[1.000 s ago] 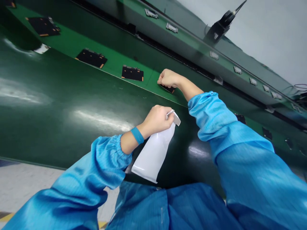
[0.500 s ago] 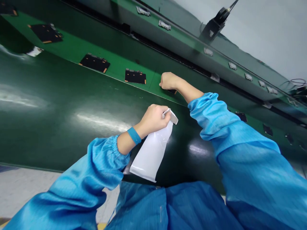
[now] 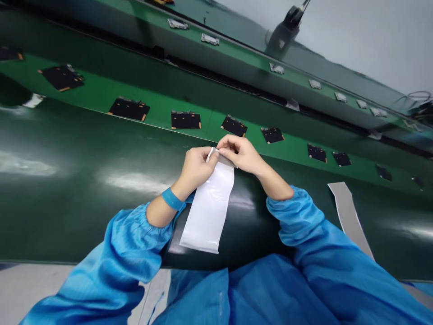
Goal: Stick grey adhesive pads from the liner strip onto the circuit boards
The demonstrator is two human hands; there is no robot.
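Observation:
A long white glossy sheet (image 3: 210,205) hangs down over the dark green bench, its grey top edge folded over. My left hand (image 3: 198,168) pinches the top left corner of this sheet between thumb and fingers. At the same grey edge, my right hand (image 3: 241,153) has thumb and index finger pressed together; whatever sits between those fingertips is too small to make out. Just beyond my hands, a flat black panel (image 3: 234,125) with small orange patches lies on the green belt, apart from my fingers.
More black panels (image 3: 186,120) lie spaced along the green belt (image 3: 211,118). A grey strip with white edges (image 3: 352,216) rests on the bench (image 3: 84,194) to the right. Small metallic parts (image 3: 210,39) line the upper ledge, with a black device (image 3: 284,31) behind.
My right hand has come back from a black panel on the belt to the top edge of the white sheet. The left hand still grips the sheet. The view has shifted.

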